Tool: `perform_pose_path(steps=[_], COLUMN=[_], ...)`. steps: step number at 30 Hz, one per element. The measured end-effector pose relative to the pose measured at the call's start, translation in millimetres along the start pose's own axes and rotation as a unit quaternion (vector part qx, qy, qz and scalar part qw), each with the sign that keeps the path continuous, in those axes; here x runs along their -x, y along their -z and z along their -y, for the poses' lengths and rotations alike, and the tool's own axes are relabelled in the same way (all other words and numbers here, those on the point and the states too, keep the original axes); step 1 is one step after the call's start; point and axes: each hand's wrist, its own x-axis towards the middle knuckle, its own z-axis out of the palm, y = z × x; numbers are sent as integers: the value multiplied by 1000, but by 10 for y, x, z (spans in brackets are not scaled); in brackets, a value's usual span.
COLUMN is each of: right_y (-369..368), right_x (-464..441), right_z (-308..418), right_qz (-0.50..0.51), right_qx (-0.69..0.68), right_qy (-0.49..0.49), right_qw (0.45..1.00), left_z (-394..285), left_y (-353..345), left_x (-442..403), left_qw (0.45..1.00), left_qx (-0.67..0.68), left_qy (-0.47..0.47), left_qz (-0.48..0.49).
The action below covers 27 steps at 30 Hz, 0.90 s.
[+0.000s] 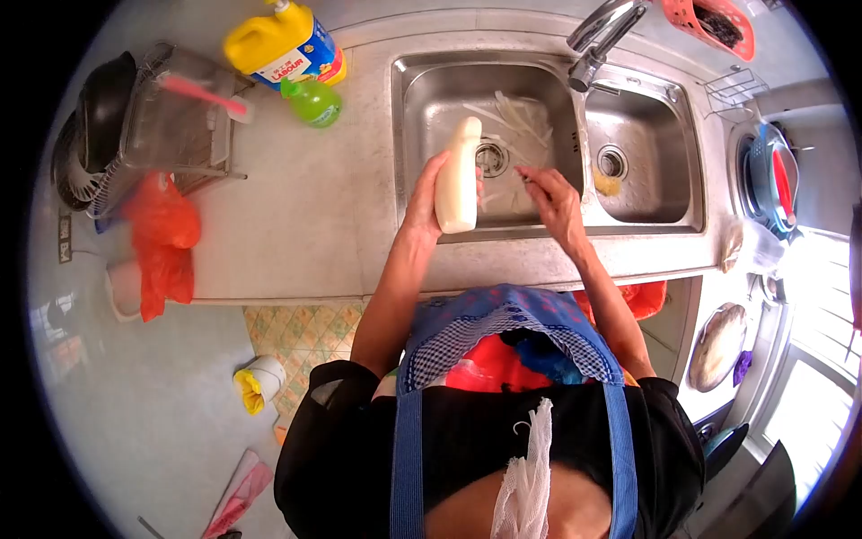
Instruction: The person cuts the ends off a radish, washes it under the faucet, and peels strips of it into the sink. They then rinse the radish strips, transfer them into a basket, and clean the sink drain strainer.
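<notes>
Left hand (426, 196) cups a smooth, tapered vegetable (460, 184); right hand (558, 201) pinches something small (524, 178).

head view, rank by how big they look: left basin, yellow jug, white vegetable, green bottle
1. left basin
2. yellow jug and white vegetable: unsure, the vegetable is held closer to the camera
3. green bottle

Yellow jug (292, 49) beside green bottle (316, 103); red bag (164, 234) near dish rack (171, 135).

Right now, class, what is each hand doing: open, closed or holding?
Left hand: closed around a long pale vegetable.
Right hand: closed on something small, too unclear to name.
</notes>
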Motion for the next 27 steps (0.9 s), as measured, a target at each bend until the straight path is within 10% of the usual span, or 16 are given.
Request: perform_pose_path(steps=[5, 12, 15, 19, 27], right_y=[32, -60, -73, 184, 50], right_x=[235, -33, -364, -265, 320], right_z=[541, 324, -460, -311, 577], right_qz=[52, -2, -43, -56, 44], right_qx=[96, 118, 270, 141, 157], right_qy=[243, 257, 62, 49, 241], right_qw=[964, 959, 960, 987, 957], left_z=[48, 118, 161, 220, 172], left_y=[37, 130, 9, 1, 99], left_x=[-96, -53, 107, 96, -164], left_qw=[999, 999, 996, 998, 997], left_qx=[-13, -27, -59, -57, -54], left_qy=[14, 23, 59, 35, 11], left_qz=[-38, -6, -14, 7, -59])
